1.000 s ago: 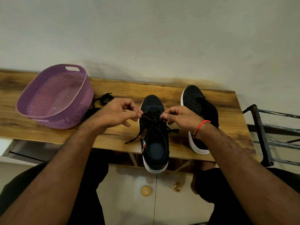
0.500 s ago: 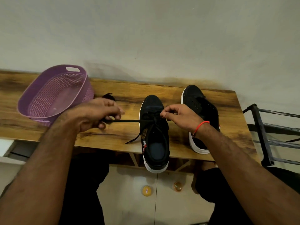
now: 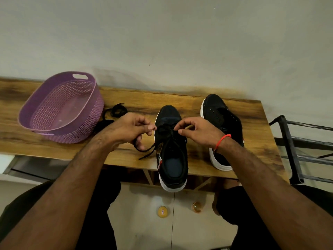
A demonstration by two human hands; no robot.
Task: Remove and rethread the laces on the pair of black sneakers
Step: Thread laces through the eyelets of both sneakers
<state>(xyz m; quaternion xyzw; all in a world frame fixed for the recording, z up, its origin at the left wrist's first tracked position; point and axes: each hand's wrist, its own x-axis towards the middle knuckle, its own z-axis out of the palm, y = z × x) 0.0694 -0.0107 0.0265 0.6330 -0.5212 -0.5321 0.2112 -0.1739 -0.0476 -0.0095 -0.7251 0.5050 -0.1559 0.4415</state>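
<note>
Both hands (image 3: 128,128) (image 3: 197,129) pinch the near sneaker's (image 3: 171,152) lace (image 3: 146,151).

Wooden table (image 3: 180,101), purple basket (image 3: 61,107), loose black lace (image 3: 115,110), two black sneakers (image 3: 171,152) (image 3: 222,123) on it

left hand (image 3: 128,129): fingers curled, thumb and forefinger pinching, forearm reaching in from lower left | right hand (image 3: 196,129): thumb and forefinger pinched, other fingers curled, forearm from lower right, thin red thread band (image 3: 222,141) on wrist
</note>
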